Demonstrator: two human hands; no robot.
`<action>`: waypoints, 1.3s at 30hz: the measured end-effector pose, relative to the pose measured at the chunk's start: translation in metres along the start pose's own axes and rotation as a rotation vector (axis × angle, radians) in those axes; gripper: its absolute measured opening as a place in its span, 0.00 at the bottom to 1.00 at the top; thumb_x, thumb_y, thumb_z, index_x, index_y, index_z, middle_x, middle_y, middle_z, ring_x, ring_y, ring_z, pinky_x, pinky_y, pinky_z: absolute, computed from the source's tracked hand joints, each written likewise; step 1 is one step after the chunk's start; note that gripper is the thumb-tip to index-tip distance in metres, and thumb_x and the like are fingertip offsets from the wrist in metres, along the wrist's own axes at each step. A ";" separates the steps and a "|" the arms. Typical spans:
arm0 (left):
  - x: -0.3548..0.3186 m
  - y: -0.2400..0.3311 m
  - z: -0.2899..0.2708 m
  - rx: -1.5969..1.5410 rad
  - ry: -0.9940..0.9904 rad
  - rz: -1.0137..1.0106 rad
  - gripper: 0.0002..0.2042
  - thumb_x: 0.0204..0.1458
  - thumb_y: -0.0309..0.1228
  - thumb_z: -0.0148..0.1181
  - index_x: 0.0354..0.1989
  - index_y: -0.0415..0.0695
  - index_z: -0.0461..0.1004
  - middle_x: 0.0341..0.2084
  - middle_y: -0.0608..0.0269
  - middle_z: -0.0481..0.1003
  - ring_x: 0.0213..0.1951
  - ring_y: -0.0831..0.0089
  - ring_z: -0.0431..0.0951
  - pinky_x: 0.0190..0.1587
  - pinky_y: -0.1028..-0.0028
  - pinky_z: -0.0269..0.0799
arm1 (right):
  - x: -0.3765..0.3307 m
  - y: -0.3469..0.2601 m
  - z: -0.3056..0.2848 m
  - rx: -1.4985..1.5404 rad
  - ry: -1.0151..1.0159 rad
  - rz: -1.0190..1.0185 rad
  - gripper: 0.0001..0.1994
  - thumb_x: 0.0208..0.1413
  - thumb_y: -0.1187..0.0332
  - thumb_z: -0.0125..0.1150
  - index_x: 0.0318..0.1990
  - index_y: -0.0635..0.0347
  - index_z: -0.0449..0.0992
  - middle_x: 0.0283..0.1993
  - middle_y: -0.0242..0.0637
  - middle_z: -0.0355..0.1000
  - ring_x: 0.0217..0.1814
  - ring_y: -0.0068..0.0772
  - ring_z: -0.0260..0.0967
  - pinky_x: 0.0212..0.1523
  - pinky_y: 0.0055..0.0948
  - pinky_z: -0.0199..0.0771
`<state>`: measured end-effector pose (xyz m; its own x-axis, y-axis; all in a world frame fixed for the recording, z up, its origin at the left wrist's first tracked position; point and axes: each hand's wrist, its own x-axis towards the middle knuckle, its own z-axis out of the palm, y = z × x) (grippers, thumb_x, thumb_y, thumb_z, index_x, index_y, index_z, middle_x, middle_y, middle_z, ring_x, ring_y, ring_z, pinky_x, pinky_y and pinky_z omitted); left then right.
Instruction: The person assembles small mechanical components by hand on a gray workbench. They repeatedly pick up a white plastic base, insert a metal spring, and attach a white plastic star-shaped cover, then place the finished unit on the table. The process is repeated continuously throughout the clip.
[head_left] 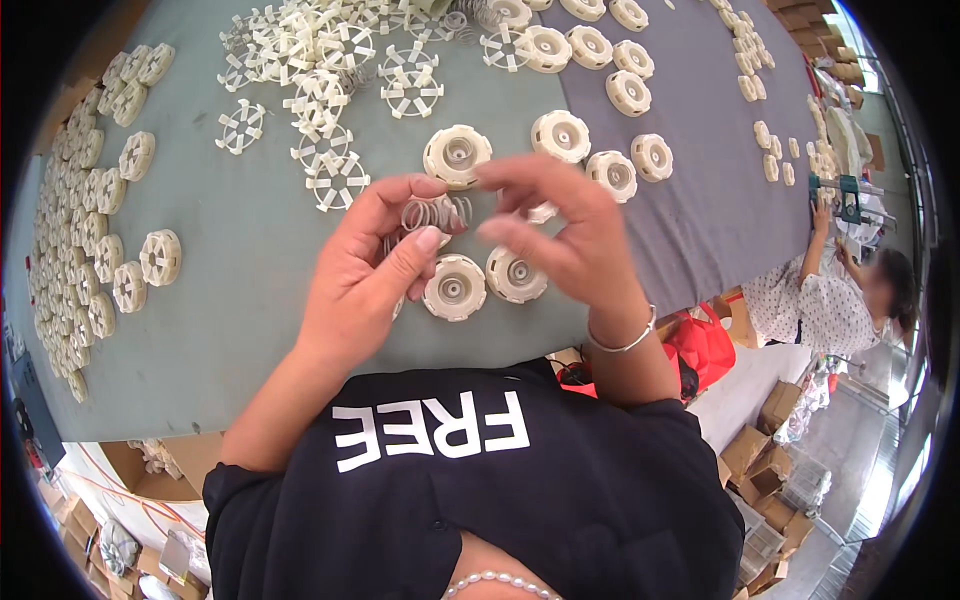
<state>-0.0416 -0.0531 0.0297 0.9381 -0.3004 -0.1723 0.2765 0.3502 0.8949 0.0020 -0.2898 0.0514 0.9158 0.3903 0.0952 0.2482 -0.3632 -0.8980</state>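
Several metal coil springs (436, 213) are pinched between the thumb and fingers of my left hand (365, 255). Just right of them is my right hand (575, 225), its thumb and fingers apart and nothing visible between them; it is slightly blurred. Beyond my hands lies a cream round plastic housing (436, 160) with a spring in its middle. Two more housings, a left one (455, 288) and a right one (528, 285), lie closer to me, both with ringed centres. At least one other housing is partly covered by my right hand.
White spoked plastic rings (320, 50) lie heaped at the far side, with loose springs among them. Assembled round pieces (160, 257) crowd the table's left end. More housings (590, 47) sit far right on grey cloth (690, 210). Another person (840, 310) works at the right.
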 end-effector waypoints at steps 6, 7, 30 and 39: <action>0.000 -0.005 0.003 0.163 0.169 0.063 0.12 0.73 0.34 0.60 0.58 0.41 0.74 0.40 0.65 0.81 0.29 0.87 0.71 0.29 0.83 0.66 | 0.010 0.014 0.023 0.049 0.120 -0.444 0.17 0.56 0.78 0.77 0.52 0.66 0.82 0.48 0.43 0.82 0.46 0.32 0.82 0.45 0.30 0.84; 0.001 -0.003 0.000 0.131 0.153 -0.036 0.12 0.73 0.35 0.59 0.57 0.42 0.74 0.37 0.65 0.80 0.27 0.87 0.69 0.28 0.83 0.64 | 0.010 0.015 0.020 -0.058 0.162 -0.609 0.16 0.57 0.78 0.76 0.51 0.66 0.81 0.49 0.44 0.82 0.46 0.32 0.82 0.45 0.30 0.84; 0.014 0.010 -0.040 -0.349 0.234 -0.126 0.13 0.74 0.39 0.48 0.49 0.43 0.74 0.42 0.54 0.80 0.28 0.80 0.73 0.23 0.81 0.66 | 0.017 0.044 -0.045 -0.523 0.195 -0.173 0.09 0.54 0.70 0.75 0.42 0.58 0.83 0.53 0.37 0.81 0.60 0.46 0.76 0.58 0.44 0.77; 0.017 0.009 -0.053 -0.249 0.162 -0.171 0.14 0.75 0.43 0.51 0.38 0.48 0.69 0.35 0.65 0.74 0.30 0.80 0.71 0.22 0.82 0.66 | 0.141 0.085 -0.058 -0.859 0.055 -0.335 0.15 0.59 0.61 0.73 0.50 0.54 0.84 0.51 0.37 0.81 0.52 0.43 0.79 0.53 0.42 0.80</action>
<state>-0.0116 -0.0080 0.0133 0.8892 -0.2359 -0.3920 0.4563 0.5191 0.7227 0.1707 -0.3149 0.0132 0.7619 0.5559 0.3325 0.6322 -0.7500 -0.1947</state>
